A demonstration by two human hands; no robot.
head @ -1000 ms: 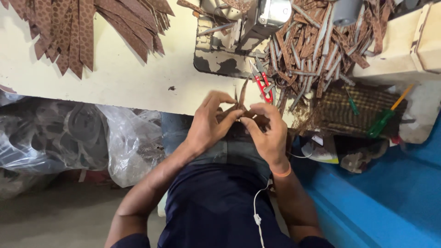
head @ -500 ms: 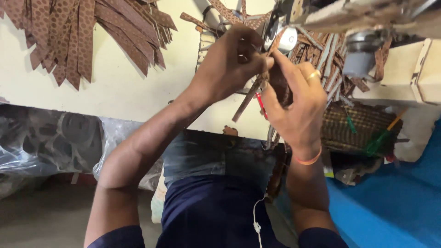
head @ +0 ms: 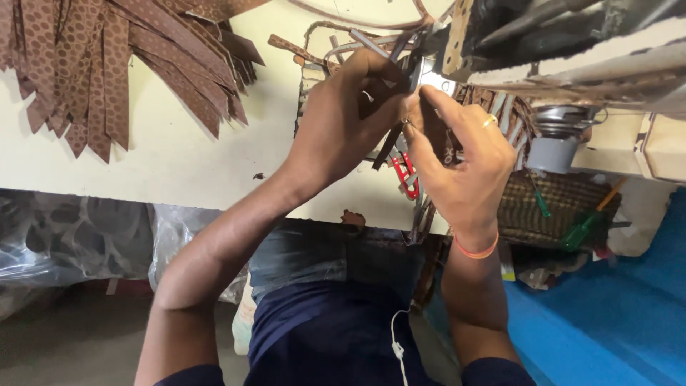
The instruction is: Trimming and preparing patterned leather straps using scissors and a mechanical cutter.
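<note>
While hands [head: 400, 136] work, strap pile [head: 107, 64] left

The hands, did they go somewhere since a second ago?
Yes. Both the left hand and right hand went forward, from the near edge of the cream table up to the sewing machine, carrying a brown strip.

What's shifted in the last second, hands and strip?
Both hands went from the table's near edge up to the sewing machine. The left hand and right hand still pinch the narrow brown strip. The pile of patterned strips and red snips stayed put.
</note>
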